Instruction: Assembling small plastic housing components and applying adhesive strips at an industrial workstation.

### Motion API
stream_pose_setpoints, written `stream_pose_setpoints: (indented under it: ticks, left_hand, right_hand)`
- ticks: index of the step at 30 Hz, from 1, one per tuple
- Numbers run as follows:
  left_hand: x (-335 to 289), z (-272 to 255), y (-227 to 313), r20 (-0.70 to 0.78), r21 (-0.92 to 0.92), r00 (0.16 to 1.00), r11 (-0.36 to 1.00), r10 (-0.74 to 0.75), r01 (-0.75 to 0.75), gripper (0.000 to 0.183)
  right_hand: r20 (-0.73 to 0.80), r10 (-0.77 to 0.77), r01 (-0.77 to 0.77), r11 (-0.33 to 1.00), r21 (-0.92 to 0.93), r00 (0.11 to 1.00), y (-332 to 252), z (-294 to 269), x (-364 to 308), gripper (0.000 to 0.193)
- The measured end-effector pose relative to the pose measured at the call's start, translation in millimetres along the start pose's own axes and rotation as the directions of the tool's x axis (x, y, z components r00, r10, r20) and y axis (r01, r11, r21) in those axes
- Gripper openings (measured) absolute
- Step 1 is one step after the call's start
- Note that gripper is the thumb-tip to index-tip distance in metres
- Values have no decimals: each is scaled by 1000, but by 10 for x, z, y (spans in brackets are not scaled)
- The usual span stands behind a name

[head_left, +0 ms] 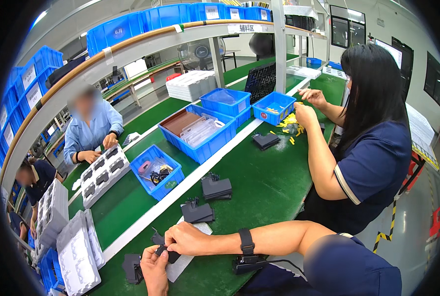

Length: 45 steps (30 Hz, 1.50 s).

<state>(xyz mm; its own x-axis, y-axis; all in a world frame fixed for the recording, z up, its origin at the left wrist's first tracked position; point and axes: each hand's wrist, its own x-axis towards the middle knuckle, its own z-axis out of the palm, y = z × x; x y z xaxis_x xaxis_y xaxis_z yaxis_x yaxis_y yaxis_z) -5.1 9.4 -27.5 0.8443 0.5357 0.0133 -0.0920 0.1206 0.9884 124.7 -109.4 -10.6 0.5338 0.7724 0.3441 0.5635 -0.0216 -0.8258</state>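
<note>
Above the near end of the green bench, my left hand (155, 271) is closed, thumb and fingers pinching a small black part (160, 250). My right hand (189, 240) comes in from the right and pinches at the same part. The fingers cover much of it, so its exact kind does not show. Just beneath and behind the hands lie more flat black pieces, partly hidden, and a white sheet (180, 267). A stack of black flat pieces (131, 268) sits left of my left hand. Two more black stacks (198, 212) (216, 188) lie beyond my right hand.
A blue bin (172, 184) with bagged parts and cables stands ahead, with a larger blue bin (190, 150) beyond. White moulded trays (77, 256) lie at left. On the right a co-worker (377, 148) handles yellow pieces (292, 122). Another person (92, 118) works across the bench.
</note>
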Motion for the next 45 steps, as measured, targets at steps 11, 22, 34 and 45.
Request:
stream_pose_setpoints:
  ticks: [11, 22, 34, 45]
  left_hand:
    - [-5, -89, 110, 33, -3, 999, 999, -32, 32, 24]
    - [-11, -7, 220, -38, -184, 999, 983, -12, 4, 37]
    - [21, -174, 370, -162, -41, 980, 992, 112, -120, 20]
    - [-44, -134, 542, -252, -16, 968, 1000, 12, -16, 29]
  right_hand:
    - [176, -36, -9, 968, 250, 984, -7, -99, 69, 12]
    - [230, -2, -40, 983, 176, 973, -48, -103, 70, 28]
    - [75, -243, 254, 933, -255, 967, 113, -34, 48, 34]
    - [189, -357, 390, 663, -638, 915, 292, 148, 65, 9]
